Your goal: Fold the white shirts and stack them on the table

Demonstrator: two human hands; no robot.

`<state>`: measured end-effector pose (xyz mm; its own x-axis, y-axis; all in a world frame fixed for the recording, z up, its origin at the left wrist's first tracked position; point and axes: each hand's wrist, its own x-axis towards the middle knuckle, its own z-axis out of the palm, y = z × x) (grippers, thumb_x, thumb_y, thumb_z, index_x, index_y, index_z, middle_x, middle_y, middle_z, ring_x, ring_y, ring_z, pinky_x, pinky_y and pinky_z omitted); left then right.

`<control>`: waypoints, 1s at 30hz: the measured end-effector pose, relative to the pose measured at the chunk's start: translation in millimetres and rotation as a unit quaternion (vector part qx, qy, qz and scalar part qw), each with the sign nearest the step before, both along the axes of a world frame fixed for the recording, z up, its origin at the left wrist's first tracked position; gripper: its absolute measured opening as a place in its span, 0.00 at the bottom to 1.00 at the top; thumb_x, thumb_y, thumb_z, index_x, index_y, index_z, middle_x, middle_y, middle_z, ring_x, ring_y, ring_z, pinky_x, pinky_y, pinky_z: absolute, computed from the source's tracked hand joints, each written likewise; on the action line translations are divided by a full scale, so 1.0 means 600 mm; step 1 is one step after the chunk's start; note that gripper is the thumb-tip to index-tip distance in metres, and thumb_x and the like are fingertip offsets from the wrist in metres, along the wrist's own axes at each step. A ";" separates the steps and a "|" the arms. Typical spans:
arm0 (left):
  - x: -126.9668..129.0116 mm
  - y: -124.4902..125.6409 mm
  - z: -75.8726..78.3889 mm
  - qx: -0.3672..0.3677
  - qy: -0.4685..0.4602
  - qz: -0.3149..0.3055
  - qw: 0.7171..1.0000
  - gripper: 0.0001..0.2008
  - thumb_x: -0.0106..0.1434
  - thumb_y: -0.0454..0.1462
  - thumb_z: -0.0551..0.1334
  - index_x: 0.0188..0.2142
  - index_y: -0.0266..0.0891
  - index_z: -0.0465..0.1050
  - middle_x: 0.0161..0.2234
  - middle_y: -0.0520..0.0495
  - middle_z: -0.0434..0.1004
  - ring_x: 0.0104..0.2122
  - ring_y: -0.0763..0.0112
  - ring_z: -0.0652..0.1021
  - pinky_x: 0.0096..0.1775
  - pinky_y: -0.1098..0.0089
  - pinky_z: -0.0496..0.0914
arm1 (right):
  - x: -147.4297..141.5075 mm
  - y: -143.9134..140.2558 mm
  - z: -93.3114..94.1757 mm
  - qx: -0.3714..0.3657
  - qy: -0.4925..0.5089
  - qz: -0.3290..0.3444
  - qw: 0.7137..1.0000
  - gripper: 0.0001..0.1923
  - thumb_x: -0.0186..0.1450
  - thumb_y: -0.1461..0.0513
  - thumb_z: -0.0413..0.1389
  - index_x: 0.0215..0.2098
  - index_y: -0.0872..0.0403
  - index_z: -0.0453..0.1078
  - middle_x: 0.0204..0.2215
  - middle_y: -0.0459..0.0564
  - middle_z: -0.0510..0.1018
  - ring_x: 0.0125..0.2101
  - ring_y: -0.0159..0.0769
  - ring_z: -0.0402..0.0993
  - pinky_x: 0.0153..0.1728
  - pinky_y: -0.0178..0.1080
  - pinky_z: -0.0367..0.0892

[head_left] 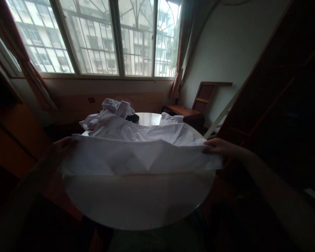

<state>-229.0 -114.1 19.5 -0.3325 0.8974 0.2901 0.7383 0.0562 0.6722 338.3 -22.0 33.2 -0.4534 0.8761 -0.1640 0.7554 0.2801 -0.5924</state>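
Note:
A white cloth garment (144, 154) is stretched across a round white table (139, 203), its near part raised in a wide fold. My left hand (63, 145) grips the upper left corner of that fold; dim light blurs its fingers. At the opposite corner my right hand (215, 145) pinches the cloth, thumb and fingers closed on it. Behind the fold the rest of the fabric lies rumpled. Whether this is a shirt or another kind of garment, I cannot tell.
A crumpled white cloth heap (118, 107) sits at the back left of the table, beside a dark coiled item (132, 118). Another white cloth piece (170, 118) lies at the back right. Beyond stand a low wooden cabinet (182, 110) and a barred window (94, 42).

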 end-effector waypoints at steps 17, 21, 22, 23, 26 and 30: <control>-0.084 0.135 -0.116 -0.120 -0.006 -0.059 0.991 0.20 0.49 0.50 0.57 0.32 0.37 0.69 0.27 0.52 0.73 0.29 0.71 0.71 0.30 0.77 0.64 | 0.049 0.069 -0.101 0.075 -0.026 -0.080 0.994 0.20 0.51 0.47 0.53 0.25 0.57 0.68 0.22 0.47 0.71 0.24 0.33 0.65 0.25 0.34 0.59; -0.077 0.121 -0.122 -0.014 0.061 0.026 0.998 0.14 0.55 0.45 0.52 0.36 0.40 0.66 0.31 0.51 0.73 0.32 0.70 0.72 0.30 0.77 0.64 | 0.042 0.057 -0.115 0.150 -0.038 -0.107 0.982 0.13 0.55 0.53 0.51 0.25 0.55 0.68 0.26 0.49 0.75 0.28 0.37 0.69 0.30 0.36 0.63; -0.073 0.119 -0.122 0.003 0.073 0.052 0.996 0.14 0.57 0.45 0.51 0.39 0.41 0.64 0.32 0.51 0.73 0.32 0.70 0.72 0.29 0.77 0.63 | 0.039 0.055 -0.118 0.166 -0.040 -0.115 0.979 0.12 0.55 0.55 0.50 0.26 0.55 0.68 0.27 0.50 0.75 0.29 0.37 0.70 0.31 0.36 0.63; -0.070 0.119 -0.123 0.011 0.085 0.070 0.994 0.15 0.58 0.45 0.49 0.41 0.42 0.63 0.32 0.51 0.73 0.32 0.69 0.73 0.28 0.77 0.63 | 0.037 0.052 -0.121 0.177 -0.040 -0.123 0.976 0.11 0.56 0.56 0.50 0.28 0.55 0.68 0.28 0.51 0.76 0.29 0.38 0.70 0.32 0.37 0.64; -0.069 0.129 -0.127 -0.026 0.118 0.057 0.991 0.15 0.59 0.44 0.49 0.42 0.40 0.63 0.34 0.49 0.73 0.32 0.69 0.73 0.28 0.78 0.62 | 0.032 0.049 -0.128 0.190 -0.037 -0.145 0.970 0.10 0.57 0.59 0.49 0.30 0.56 0.69 0.30 0.53 0.77 0.31 0.40 0.72 0.34 0.38 0.65; -0.085 0.145 -0.138 -0.109 0.163 0.014 0.980 0.15 0.59 0.45 0.50 0.39 0.37 0.65 0.35 0.46 0.74 0.32 0.69 0.74 0.30 0.77 0.63 | 0.029 0.047 -0.134 0.203 -0.029 -0.170 0.964 0.10 0.56 0.60 0.50 0.30 0.56 0.70 0.31 0.53 0.77 0.33 0.41 0.73 0.35 0.39 0.65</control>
<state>-279.7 -27.1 -63.1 -0.2795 0.9417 0.1871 0.9081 0.1960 0.3700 355.7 6.2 -47.1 -0.1289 0.9696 0.2080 0.8734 0.2104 -0.4393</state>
